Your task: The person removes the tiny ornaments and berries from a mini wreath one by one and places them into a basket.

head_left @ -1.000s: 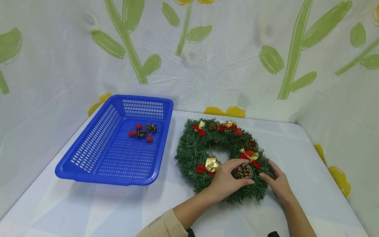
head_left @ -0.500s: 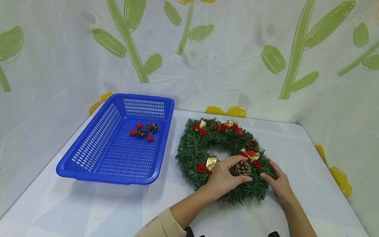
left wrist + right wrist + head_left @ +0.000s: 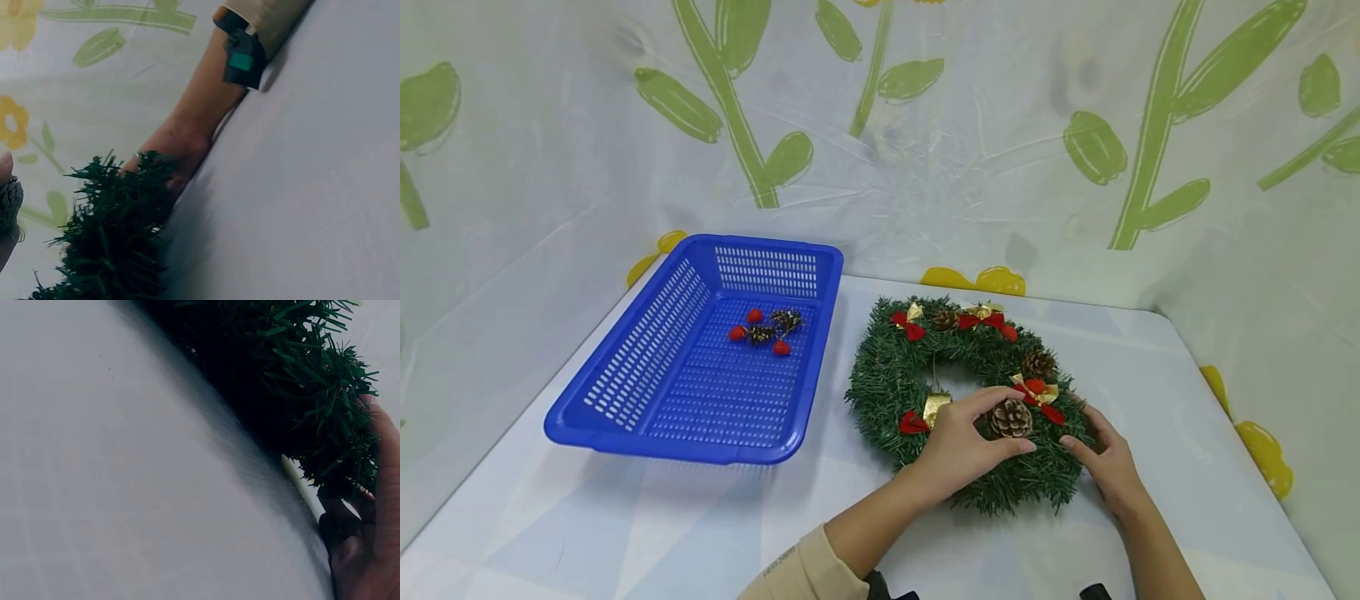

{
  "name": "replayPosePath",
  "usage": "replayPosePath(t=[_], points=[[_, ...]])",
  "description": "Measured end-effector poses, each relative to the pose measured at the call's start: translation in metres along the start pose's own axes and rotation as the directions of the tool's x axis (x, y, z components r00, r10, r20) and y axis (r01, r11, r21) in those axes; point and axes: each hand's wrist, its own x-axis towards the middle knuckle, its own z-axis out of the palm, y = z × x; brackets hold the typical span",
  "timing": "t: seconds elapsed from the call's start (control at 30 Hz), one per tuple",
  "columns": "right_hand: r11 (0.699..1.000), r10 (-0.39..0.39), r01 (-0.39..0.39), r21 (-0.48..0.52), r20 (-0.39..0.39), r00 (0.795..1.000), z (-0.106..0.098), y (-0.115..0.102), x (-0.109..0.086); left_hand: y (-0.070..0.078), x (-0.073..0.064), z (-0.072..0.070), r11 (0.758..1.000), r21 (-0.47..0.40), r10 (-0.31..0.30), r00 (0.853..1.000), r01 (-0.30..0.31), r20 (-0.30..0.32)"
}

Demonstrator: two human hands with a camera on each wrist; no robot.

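"Currently, what does the left hand (image 3: 958,448) hold?"
"A pine cone (image 3: 1011,419) over the wreath (image 3: 880,379), between curled thumb and fingers."
"And the right hand (image 3: 1111,468)?"
"Grips the wreath's right edge, fingertips apparently beneath it."

Pale grey walls (image 3: 880,233), creased and faintly glossy, close in the bench (image 3: 1157,392) at the back and both sides. They carry large green stems (image 3: 1153,125), broad leaves (image 3: 1095,148) and, low down along the bench's edge, yellow flowers (image 3: 1000,281). The bench top is white with pale blue triangles (image 3: 572,525), its far right corner rounded. Soft light leaves blurred shadows.
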Motion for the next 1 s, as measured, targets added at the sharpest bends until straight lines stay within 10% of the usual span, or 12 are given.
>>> replayPosePath(t=[0.73, 1.0], points=[[0.994, 0.103, -0.102, -0.037, 0.039, 0.994, -0.006, -0.002, -0.001, 0.008, -0.009, -0.041, 0.990, -0.075, -0.124, 0.991, 0.121, -0.047], [0.995, 0.095, -0.094, -0.035, 0.041, 0.995, -0.005, -0.001, 0.000, 0.011, -0.016, -0.055, 0.995, -0.054, -0.084, 0.996, 0.081, -0.041]])
